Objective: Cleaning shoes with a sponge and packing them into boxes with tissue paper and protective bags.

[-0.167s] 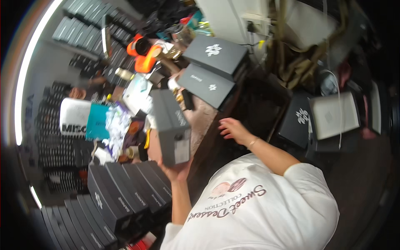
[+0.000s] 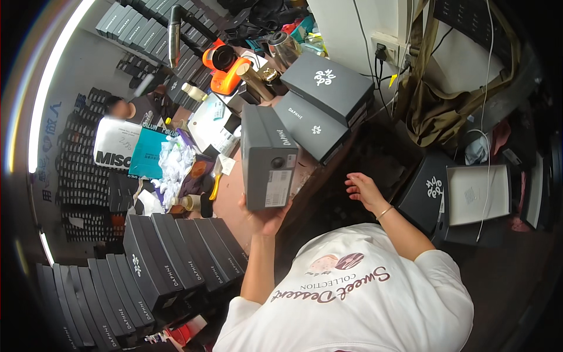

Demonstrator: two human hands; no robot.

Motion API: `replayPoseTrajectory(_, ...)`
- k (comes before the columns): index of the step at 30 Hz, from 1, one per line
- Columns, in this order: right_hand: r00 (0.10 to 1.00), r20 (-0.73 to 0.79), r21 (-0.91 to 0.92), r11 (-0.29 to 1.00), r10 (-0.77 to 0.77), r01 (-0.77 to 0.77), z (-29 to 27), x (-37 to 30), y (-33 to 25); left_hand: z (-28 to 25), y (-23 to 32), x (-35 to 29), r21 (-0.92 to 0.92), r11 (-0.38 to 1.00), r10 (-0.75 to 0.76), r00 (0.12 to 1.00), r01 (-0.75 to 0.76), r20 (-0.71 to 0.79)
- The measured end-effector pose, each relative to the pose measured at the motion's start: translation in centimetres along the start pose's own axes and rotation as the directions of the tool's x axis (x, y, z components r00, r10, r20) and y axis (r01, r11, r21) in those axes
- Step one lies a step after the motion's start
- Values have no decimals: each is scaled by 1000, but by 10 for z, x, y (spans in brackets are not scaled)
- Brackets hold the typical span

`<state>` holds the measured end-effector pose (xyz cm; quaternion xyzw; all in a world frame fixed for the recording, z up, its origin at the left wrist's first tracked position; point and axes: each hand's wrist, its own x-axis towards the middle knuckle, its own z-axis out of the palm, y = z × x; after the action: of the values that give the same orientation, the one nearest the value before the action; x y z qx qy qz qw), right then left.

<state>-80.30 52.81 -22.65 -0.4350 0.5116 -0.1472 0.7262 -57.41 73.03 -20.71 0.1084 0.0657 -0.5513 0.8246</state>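
A dark grey lidded shoebox (image 2: 263,158) is held up over the near part of the table, its labelled end facing me. My left hand (image 2: 265,219) grips it from below at that end, thumb on one side and fingers on the other. What is inside the box is hidden. My right hand (image 2: 365,192) is empty, its fingers apart and loosely bent, over a dark space to the right of the table. Beyond the held box, two more dark grey shoeboxes lie overlapped, a nearer one (image 2: 308,126) and a farther one (image 2: 331,85).
Rows of dark shoeboxes (image 2: 155,258) stand at the lower left. On the table are an orange tape dispenser (image 2: 226,79), crumpled white paper (image 2: 176,167) and a yellow-handled tool (image 2: 216,186). To the right, an open box part (image 2: 478,193) with a pale inside has a white cable across it.
The view has shifted, so most things appear farther right. My left hand still holds the shoebox; my right hand remains empty.
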Motion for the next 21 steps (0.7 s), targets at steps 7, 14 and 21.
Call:
replayPoseTrajectory(7, 997, 7, 233, 970, 72, -72, 125, 181, -194, 219, 186, 330, 370, 910, -160, 981, 189, -108)
replayPoseTrajectory(14, 998, -28, 206, 977, -57, 62, 162, 251, -246, 266, 192, 516, 560, 810, -240, 969, 172, 49)
replayPoseTrajectory(21, 1000, -5, 228, 973, -11, 12, 170, 258, -245, 251, 149, 614, 796, 591, -76, 991, 131, -107)
